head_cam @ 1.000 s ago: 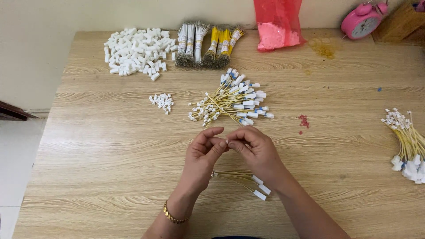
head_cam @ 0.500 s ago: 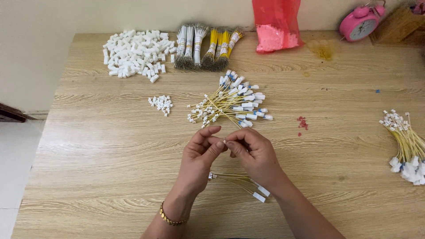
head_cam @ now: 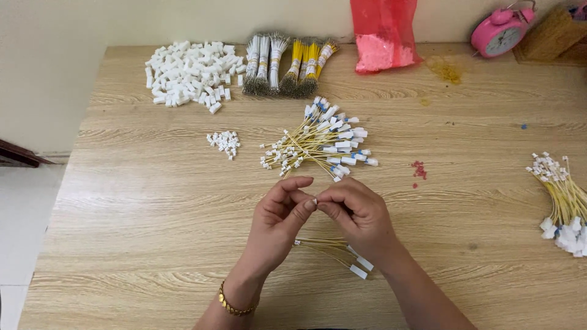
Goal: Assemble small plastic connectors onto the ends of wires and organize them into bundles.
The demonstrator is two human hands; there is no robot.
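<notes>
Fingertips of both hands meet over a tiny white plastic connector piece (head_cam: pixel 315 200), pinched between the left hand (head_cam: pixel 278 223) and the right hand (head_cam: pixel 358 214), both narrowed to a fine grip above the light wooden table (head_cam: pixel 153 232). Just beneath those hands lies a short bunch of thin yellow wires with white end plugs (head_cam: pixel 333 250), resting on the table. Beyond the hands, farther up the table, a fanned pile of finished yellow wires with white and blue-marked plugs (head_cam: pixel 321 143) spreads out, with a small cluster of little white connectors (head_cam: pixel 225 142) to its left. Past that pile, near the far edge, sit a heap of white plastic housings (head_cam: pixel 189 70), bundled grey and yellow wire bunches (head_cam: pixel 287 64), a red plastic bag (head_cam: pixel 384 33) and a pink round alarm clock (head_cam: pixel 500 35). Well off to the right of the hands lies another bundle of yellow wires with white ends (head_cam: pixel 562 201).
</notes>
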